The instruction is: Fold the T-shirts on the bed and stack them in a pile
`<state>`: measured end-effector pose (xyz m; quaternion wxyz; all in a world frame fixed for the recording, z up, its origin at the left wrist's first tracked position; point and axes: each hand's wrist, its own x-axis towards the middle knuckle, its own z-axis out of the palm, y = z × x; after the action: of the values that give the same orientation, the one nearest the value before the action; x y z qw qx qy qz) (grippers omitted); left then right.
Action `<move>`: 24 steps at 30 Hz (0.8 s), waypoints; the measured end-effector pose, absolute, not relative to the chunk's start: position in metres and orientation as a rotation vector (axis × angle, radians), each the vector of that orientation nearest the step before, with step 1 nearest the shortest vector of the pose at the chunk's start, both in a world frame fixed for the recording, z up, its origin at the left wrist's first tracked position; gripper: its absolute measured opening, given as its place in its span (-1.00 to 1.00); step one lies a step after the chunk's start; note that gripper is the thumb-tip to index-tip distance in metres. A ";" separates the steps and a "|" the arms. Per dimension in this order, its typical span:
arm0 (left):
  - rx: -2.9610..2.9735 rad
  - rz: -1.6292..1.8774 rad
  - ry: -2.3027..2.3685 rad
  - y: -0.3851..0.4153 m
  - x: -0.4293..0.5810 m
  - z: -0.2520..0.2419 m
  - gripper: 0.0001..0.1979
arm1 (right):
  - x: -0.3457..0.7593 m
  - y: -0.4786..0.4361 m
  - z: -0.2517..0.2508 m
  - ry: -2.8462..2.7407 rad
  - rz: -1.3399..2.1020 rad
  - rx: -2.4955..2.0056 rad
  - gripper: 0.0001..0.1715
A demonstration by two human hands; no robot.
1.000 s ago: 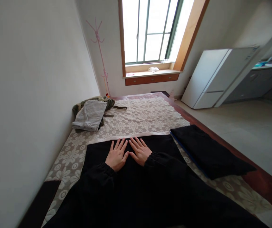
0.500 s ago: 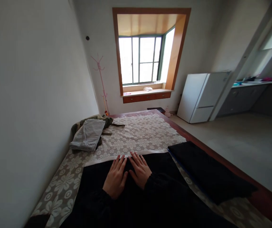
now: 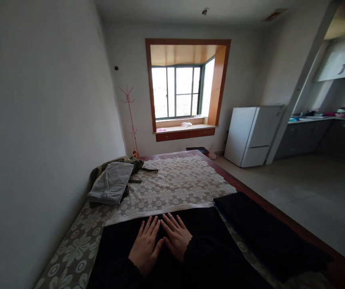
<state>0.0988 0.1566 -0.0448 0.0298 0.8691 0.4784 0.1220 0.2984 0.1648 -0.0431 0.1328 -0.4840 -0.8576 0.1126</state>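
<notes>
A black piece of cloth or garment (image 3: 204,222) with a pale band (image 3: 175,209) along its far edge lies spread on the table. My left hand (image 3: 145,247) rests flat on the black fabric, fingers stretched out and pointing away from me. Beside it my right hand (image 3: 177,239) also lies flat, angled inward, its fingertips close to those of the left. Both sets of fingertips are just short of the pale band. Neither hand grips anything. To the right lies a folded black cloth (image 3: 259,228).
A floral lace tablecloth (image 3: 172,180) covers the table, with its reddish wooden edge (image 3: 268,208) on the right. Grey folded cloth (image 3: 112,182) and a camouflage item (image 3: 134,162) lie at the left by the wall. Beyond are a pink coat stand (image 3: 129,112), window and white fridge (image 3: 247,134).
My view has tilted upward, so the room sits lower in it. Both hands have slid slightly towards me, off the pale band, and stay flat on the black fabric.
</notes>
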 end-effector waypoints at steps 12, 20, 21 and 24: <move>2.718 0.394 1.433 0.157 0.097 -0.047 -0.35 | 0.298 0.165 -0.045 -2.463 0.359 -1.385 -0.30; 2.709 0.374 1.447 0.157 0.097 -0.044 -0.36 | 0.298 0.166 -0.047 -2.479 0.342 -1.371 -0.27; 2.700 0.361 1.452 0.157 0.098 -0.043 -0.35 | 0.298 0.166 -0.046 -2.484 0.349 -1.369 -0.27; 2.704 0.350 1.449 0.157 0.098 -0.044 -0.35 | 0.299 0.166 -0.045 -2.483 0.373 -1.375 -0.28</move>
<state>0.0976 0.1570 -0.0436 0.0270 0.8755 0.4691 0.1132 0.2995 0.1660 -0.0448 0.1389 -0.4757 -0.8590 0.1290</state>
